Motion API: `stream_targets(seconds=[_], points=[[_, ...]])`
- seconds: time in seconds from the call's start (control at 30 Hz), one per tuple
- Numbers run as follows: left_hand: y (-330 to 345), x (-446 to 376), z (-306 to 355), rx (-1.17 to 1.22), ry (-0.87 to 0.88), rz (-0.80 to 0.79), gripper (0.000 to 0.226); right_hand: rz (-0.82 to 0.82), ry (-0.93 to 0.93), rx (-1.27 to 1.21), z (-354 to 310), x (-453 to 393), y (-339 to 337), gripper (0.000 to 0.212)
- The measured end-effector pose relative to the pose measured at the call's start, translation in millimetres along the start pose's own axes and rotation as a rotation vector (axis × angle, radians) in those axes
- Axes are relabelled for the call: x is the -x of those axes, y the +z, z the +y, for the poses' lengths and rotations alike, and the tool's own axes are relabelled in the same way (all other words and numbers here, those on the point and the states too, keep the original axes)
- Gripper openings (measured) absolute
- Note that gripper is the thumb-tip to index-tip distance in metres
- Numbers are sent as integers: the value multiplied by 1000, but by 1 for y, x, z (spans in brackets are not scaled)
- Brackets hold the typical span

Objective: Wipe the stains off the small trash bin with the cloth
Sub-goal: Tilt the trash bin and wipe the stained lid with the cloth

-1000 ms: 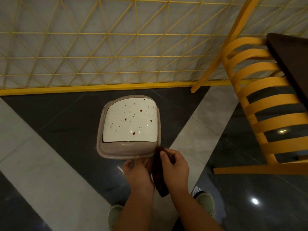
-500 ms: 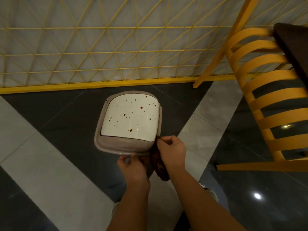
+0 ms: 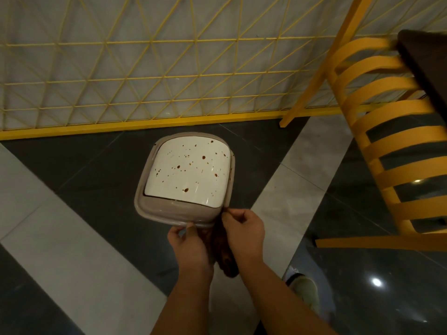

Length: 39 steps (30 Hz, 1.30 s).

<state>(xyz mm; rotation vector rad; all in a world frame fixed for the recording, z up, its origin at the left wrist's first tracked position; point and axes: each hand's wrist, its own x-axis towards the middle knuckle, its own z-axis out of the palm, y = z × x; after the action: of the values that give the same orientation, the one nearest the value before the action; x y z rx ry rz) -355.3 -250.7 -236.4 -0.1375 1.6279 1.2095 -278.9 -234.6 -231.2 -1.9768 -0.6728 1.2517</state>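
A small trash bin (image 3: 169, 209) with a grey-beige rim and a white swing lid (image 3: 188, 172) stands on the floor below me. Brown stain spots dot the lid. My left hand (image 3: 188, 245) grips the near edge of the bin's rim, thumb on top. My right hand (image 3: 244, 230) pinches a dark brown cloth (image 3: 225, 255) at the bin's near right corner. The cloth hangs down between my two hands, partly hidden by them.
A yellow slatted chair (image 3: 377, 151) stands close on the right, with a dark tabletop (image 3: 428, 66) behind it. A yellow wire fence (image 3: 145, 78) runs along the wall past the bin. My shoe (image 3: 304, 291) shows on the glossy dark and grey tiled floor (image 3: 72, 238).
My view has shifted a little and the bin sits higher in it. Both hands stay at the bin's near edge; the right hand has moved up to the rim corner with the cloth.
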Motion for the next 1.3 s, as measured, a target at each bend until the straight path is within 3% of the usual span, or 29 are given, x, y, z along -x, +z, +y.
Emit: stream_targets(seconds=[0.3,0.53,0.73,1.03,1.2,1.3], points=[[3,4,2,69,-6,-17,26,41,29,-30,-17,-33,1,4],[1,3,-1,-54,-20,-8,26,39,34,-71,15,12,9,3],[7,7,-1,49,-12,-32,26,68,16,-53,-12,-30,3,4],[0,4,1,-117,-18,-11,23,-13,-150,-57,19,28,-1,9],[0,4,3,-105,-14,-36,21,5,-313,-100,-3,25,-1,11],[0,5,1,-67,6,-52,26,9,-302,-51,-13,8,-4,13]])
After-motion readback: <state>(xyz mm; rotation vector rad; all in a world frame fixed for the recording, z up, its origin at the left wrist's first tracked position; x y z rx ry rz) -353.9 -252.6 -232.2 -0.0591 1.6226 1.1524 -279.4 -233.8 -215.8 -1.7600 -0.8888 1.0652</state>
